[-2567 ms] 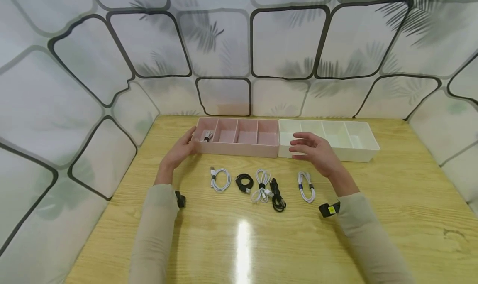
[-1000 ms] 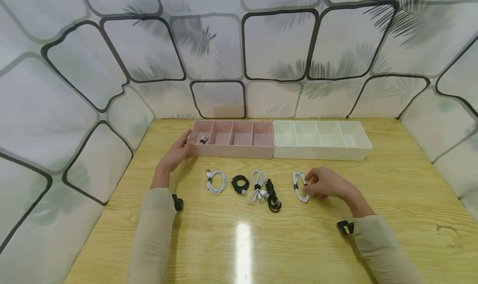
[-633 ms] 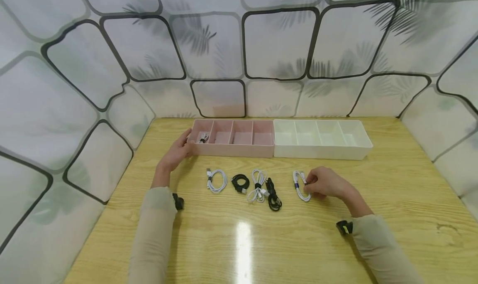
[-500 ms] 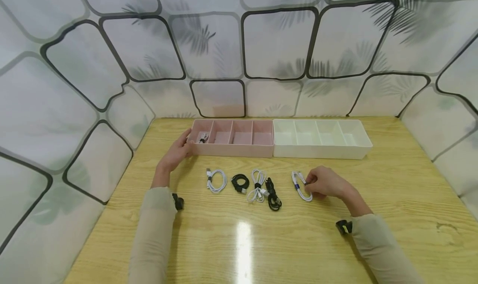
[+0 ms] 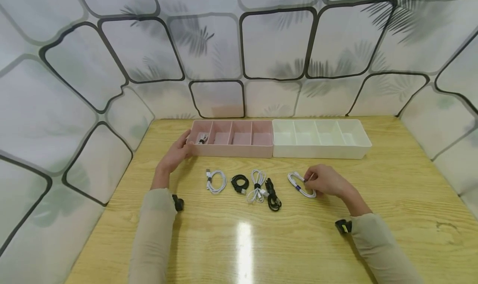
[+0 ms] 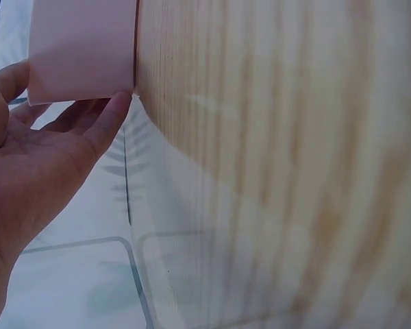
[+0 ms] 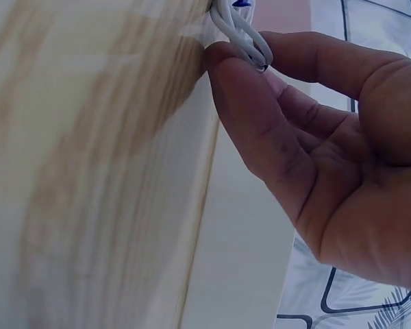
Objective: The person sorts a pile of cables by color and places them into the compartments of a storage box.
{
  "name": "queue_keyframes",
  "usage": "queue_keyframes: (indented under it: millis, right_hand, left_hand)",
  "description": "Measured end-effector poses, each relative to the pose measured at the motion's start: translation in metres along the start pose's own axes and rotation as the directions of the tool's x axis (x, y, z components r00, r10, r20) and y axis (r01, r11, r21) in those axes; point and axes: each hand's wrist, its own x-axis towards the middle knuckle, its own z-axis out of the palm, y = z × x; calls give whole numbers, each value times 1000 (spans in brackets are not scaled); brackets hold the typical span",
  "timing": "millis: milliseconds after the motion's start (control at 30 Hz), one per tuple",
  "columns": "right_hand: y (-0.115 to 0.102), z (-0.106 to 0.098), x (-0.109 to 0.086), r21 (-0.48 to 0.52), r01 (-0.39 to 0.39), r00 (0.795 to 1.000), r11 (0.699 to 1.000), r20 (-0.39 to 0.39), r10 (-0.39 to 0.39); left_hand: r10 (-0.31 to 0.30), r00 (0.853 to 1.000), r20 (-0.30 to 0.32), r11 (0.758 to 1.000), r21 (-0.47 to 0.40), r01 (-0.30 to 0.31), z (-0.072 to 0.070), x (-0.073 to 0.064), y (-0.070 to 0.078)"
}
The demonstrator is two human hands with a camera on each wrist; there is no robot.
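Note:
My right hand (image 5: 325, 181) pinches a coiled white cable (image 5: 296, 186) with a blue tie, between thumb and fingertips. In the right wrist view the loop of the white cable (image 7: 241, 31) sits at the fingertips. The coil lies slanted over the wooden table, in front of the white organizer box (image 5: 317, 152). My left hand (image 5: 174, 154) holds the left end of the pink organizer box (image 5: 233, 151), fingers and thumb around its end. The left wrist view shows the fingertips (image 6: 120, 103) against the end of the pink box (image 6: 82, 51). A small white cable (image 5: 203, 139) lies in its leftmost compartment.
On the table left of my right hand lie a white coiled cable (image 5: 216, 182), a black coiled cable (image 5: 240, 184), another white bundle (image 5: 257, 186) and a long black cable bundle (image 5: 273, 195). The two boxes stand end to end before the patterned backdrop (image 5: 276, 47).
My right hand has come down from in front of the white box to the white cable. It now pinches the cable, which has turned askew. My left hand stays at the pink box.

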Motion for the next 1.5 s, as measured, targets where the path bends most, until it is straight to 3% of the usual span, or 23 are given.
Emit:
queue_keyframes:
  millis: [300, 567, 867, 1000, 1300, 1500]
  right_hand:
    - [-4, -1, 4, 20, 47, 999, 999, -16, -47]
    - [-9, -3, 8, 55, 84, 996, 995, -32, -83]
    - [-14, -3, 15, 73, 81, 995, 994, -59, -76]
    - [-17, -2, 18, 83, 91, 994, 992, -63, -86]
    - [-33, -2, 28, 133, 141, 988, 981, -82, -131]
    - [-43, 1, 40, 157, 161, 983, 974, -108, -146]
  left_hand:
    - [25, 1000, -1, 999, 35, -25, 0, -2, 0]
    - [6, 1000, 1, 1000, -10, -6, -1, -1, 2]
    - [-18, 1000, 20, 1000, -9, 18, 3, -16, 27]
    - [-21, 1000, 18, 1000, -2, 21, 4, -19, 31]
    - [-9, 1000, 13, 1000, -8, 9, 4, -18, 30]
    - [5, 1000, -11, 1000, 3, -5, 1, -3, 3]
